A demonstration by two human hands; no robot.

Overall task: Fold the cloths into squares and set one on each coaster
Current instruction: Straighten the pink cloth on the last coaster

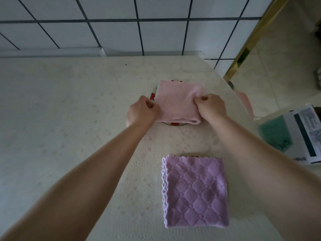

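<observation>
A folded pink cloth (177, 101) lies over a round red-and-white coaster (152, 96), whose rim shows at the cloth's left and under its near edge. My left hand (141, 111) pinches the cloth's left edge. My right hand (211, 106) grips its right side, fingers curled into the fabric. Nearer to me, a folded purple quilted cloth (195, 191) lies flat in a square; a dark sliver at its far edge may be a second coaster, mostly hidden.
The pale table (69, 119) ends at a tiled wall behind and at a right edge close to both cloths. Past that edge sit a pink item (245, 101), a teal cloth (274, 134) and printed papers (305, 133).
</observation>
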